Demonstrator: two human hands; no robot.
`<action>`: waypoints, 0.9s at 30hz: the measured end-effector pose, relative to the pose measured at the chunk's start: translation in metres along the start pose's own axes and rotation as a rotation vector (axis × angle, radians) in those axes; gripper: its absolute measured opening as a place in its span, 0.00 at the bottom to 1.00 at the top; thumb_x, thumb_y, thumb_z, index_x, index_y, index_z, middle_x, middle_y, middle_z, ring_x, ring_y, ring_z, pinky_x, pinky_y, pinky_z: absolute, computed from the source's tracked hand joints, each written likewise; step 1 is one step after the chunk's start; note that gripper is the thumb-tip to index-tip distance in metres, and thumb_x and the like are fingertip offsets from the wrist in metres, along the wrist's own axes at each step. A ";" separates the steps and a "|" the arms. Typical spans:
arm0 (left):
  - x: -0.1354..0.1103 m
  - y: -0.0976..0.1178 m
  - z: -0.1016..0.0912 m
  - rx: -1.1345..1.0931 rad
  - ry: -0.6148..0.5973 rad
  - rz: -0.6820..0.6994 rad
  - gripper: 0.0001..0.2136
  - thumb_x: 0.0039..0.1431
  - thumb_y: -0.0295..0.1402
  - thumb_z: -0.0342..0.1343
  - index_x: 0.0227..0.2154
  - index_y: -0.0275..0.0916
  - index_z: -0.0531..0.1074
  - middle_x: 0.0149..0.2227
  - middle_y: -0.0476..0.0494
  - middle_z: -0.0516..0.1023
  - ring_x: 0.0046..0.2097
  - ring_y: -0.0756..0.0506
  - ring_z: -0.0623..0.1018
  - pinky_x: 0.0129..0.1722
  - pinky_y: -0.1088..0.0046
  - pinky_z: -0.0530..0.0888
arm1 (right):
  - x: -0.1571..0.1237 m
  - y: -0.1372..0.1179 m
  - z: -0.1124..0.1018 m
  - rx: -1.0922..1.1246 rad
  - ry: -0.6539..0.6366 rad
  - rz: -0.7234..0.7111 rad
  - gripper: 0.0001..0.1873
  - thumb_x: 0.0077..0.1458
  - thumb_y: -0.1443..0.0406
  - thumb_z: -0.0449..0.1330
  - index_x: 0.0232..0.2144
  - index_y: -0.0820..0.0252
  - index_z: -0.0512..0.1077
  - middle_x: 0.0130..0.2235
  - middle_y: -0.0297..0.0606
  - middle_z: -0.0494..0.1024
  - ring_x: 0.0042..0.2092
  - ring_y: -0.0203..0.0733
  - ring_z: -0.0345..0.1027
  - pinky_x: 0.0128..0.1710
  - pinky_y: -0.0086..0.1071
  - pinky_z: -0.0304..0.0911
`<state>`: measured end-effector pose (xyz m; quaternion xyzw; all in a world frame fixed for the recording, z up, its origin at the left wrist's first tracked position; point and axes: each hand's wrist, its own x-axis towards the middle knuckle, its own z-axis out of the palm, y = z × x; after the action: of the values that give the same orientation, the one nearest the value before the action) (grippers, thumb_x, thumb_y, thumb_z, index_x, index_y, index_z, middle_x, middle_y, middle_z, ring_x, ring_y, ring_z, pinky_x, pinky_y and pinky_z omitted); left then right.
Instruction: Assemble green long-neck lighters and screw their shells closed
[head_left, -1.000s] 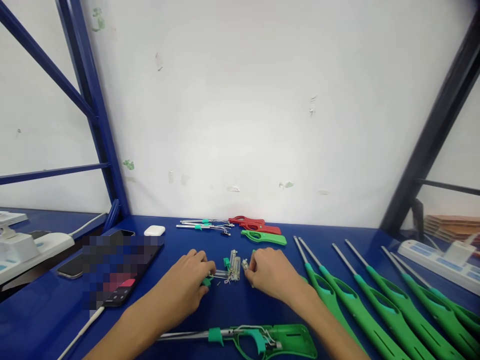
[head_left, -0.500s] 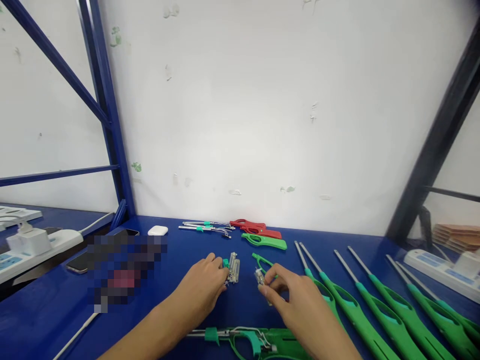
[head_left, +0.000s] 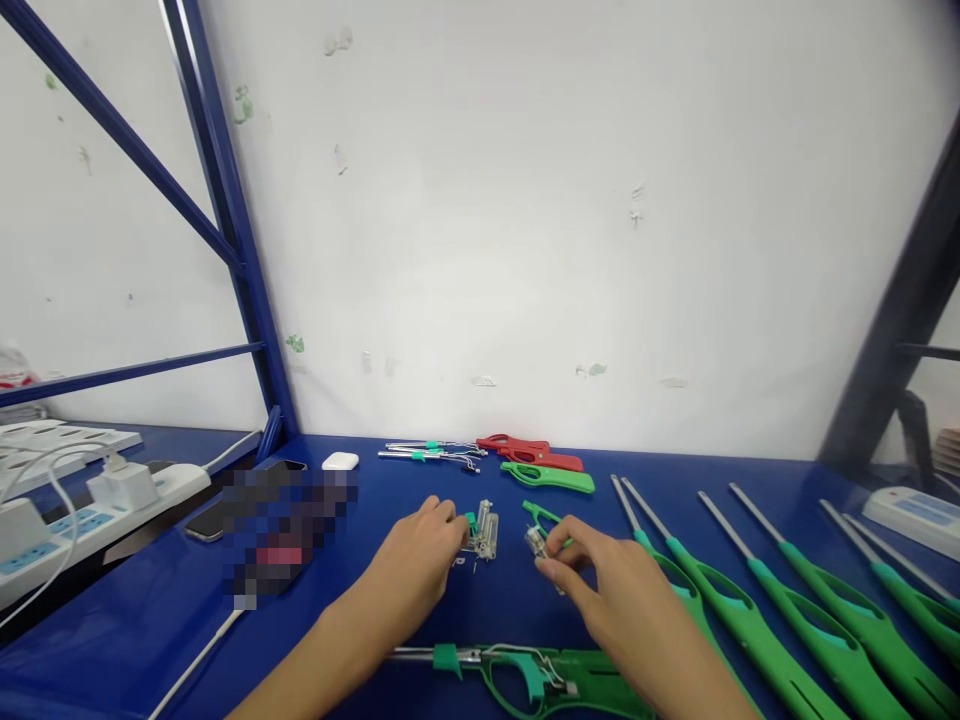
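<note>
My right hand [head_left: 589, 560] pinches a small clear plastic fuel tank [head_left: 535, 543] with a metal valve end, held above the table. My left hand [head_left: 431, 545] is closed, its fingertips down beside a small cluster of clear fuel tanks [head_left: 487, 532] and a teal piece [head_left: 471, 523]. What the left fingers grip, if anything, is hidden. Below the hands lies an opened green lighter half [head_left: 600, 672], with a metal rod [head_left: 412, 654], white wires and a teal trigger [head_left: 534, 680] set in it. A green handle shell [head_left: 536, 512] lies partly behind my right hand.
Several long green lighters [head_left: 757, 595] lie at the right. Further back are red handle shells [head_left: 525, 447], a green shell [head_left: 555, 478] and metal rods with wires [head_left: 420, 455]. A white case [head_left: 340, 461], a phone [head_left: 210, 522] and a power strip [head_left: 176, 488] are at the left.
The view has turned slightly left, so everything sits further right in it. Both hands keep nearly the same places; the right still pinches the fuel tank, the left stays by the cluster.
</note>
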<state>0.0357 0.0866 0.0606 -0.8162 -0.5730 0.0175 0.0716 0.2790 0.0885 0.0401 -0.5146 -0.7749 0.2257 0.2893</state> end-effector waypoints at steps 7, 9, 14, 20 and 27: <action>-0.008 -0.006 -0.008 -0.084 -0.029 -0.001 0.02 0.72 0.28 0.62 0.43 0.36 0.79 0.47 0.44 0.82 0.52 0.41 0.82 0.52 0.56 0.81 | 0.001 -0.002 -0.001 -0.008 -0.003 -0.004 0.05 0.66 0.60 0.56 0.36 0.49 0.70 0.34 0.32 0.85 0.35 0.49 0.79 0.37 0.37 0.61; -0.007 -0.004 -0.006 -0.085 -0.046 -0.001 0.03 0.71 0.30 0.64 0.44 0.36 0.79 0.48 0.43 0.82 0.53 0.40 0.82 0.52 0.56 0.81 | 0.001 -0.003 0.000 -0.007 0.000 -0.004 0.05 0.66 0.60 0.56 0.37 0.49 0.71 0.34 0.32 0.86 0.36 0.49 0.80 0.37 0.37 0.62; 0.001 -0.001 0.006 -0.075 -0.049 0.007 0.08 0.73 0.34 0.63 0.48 0.37 0.78 0.51 0.42 0.81 0.52 0.40 0.82 0.52 0.55 0.81 | 0.002 -0.003 0.002 -0.008 -0.007 -0.012 0.06 0.66 0.60 0.56 0.37 0.50 0.71 0.34 0.33 0.86 0.36 0.49 0.80 0.38 0.37 0.63; -0.002 0.003 0.015 -0.135 0.032 -0.007 0.08 0.72 0.35 0.63 0.48 0.37 0.78 0.51 0.41 0.81 0.52 0.40 0.81 0.52 0.54 0.80 | 0.003 -0.001 0.002 -0.016 -0.016 -0.032 0.05 0.65 0.60 0.56 0.36 0.50 0.71 0.34 0.34 0.86 0.37 0.50 0.80 0.39 0.38 0.63; -0.007 0.014 -0.001 -0.518 0.219 -0.054 0.07 0.71 0.26 0.58 0.39 0.41 0.81 0.38 0.47 0.85 0.43 0.43 0.83 0.44 0.67 0.76 | 0.005 0.000 0.004 -0.008 -0.037 -0.093 0.09 0.67 0.59 0.55 0.41 0.50 0.74 0.39 0.36 0.87 0.42 0.51 0.81 0.42 0.39 0.66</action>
<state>0.0462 0.0755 0.0596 -0.7889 -0.5687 -0.2197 -0.0773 0.2744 0.0931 0.0380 -0.4752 -0.8040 0.2183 0.2830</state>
